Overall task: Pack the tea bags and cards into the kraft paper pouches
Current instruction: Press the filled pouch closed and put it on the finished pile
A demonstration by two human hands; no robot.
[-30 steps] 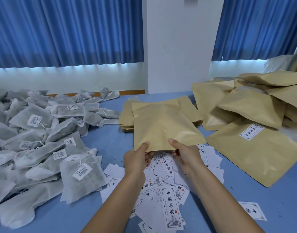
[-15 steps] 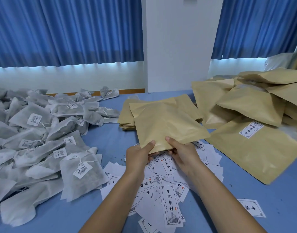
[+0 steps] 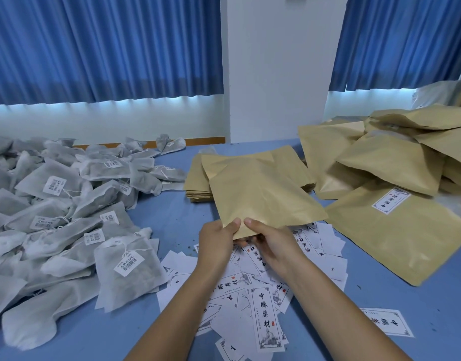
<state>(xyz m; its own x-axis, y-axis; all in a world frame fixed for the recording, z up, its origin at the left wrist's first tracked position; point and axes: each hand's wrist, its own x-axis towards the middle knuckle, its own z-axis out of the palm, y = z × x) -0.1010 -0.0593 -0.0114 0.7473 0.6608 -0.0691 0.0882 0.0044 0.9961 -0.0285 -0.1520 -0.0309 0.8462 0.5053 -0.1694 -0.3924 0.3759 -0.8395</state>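
I hold a flat kraft paper pouch (image 3: pixel 260 194) by its near edge, above the blue table. My left hand (image 3: pixel 217 242) and my right hand (image 3: pixel 269 243) both pinch that edge, thumbs on top, close together. Below my hands lies a loose heap of white printed cards (image 3: pixel 265 303). A large pile of grey-white tea bags (image 3: pixel 67 220) with barcode tags covers the table's left side. A neat stack of empty kraft pouches (image 3: pixel 198 183) lies behind the held pouch.
Filled kraft pouches (image 3: pixel 396 230) are piled at the right, one with a white label. A single card (image 3: pixel 385 325) lies apart at the near right. Behind the blue table (image 3: pixel 169 220) are a white wall and blue curtains.
My hands have slid closer together along the pouch's near edge. The pouch has shifted slightly to the right and away from me.
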